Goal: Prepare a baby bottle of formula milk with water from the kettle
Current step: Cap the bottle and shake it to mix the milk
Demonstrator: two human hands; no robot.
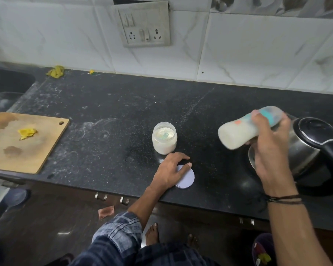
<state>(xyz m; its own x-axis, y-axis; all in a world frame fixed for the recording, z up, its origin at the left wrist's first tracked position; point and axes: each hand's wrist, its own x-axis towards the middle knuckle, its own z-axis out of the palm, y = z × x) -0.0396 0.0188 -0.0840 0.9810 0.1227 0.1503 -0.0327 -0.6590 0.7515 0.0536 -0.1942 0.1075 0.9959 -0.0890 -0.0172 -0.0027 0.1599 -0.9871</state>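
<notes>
Bottle [236, 135] tilted, right hand [267, 146] curled round it, just left of kettle [311, 148]; left hand [169, 169] rests loose-fingered on lid [187, 180]. Risk: loose top leaks w/ shaking.

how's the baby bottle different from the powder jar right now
The baby bottle is gripped in the right hand, off the counter and tipped nearly sideways; the powder jar stands upright on the counter, untouched. The bottle is long and slim with coloured prints; the jar is short, wide and plain. Both are see-through with whitish contents.
</notes>
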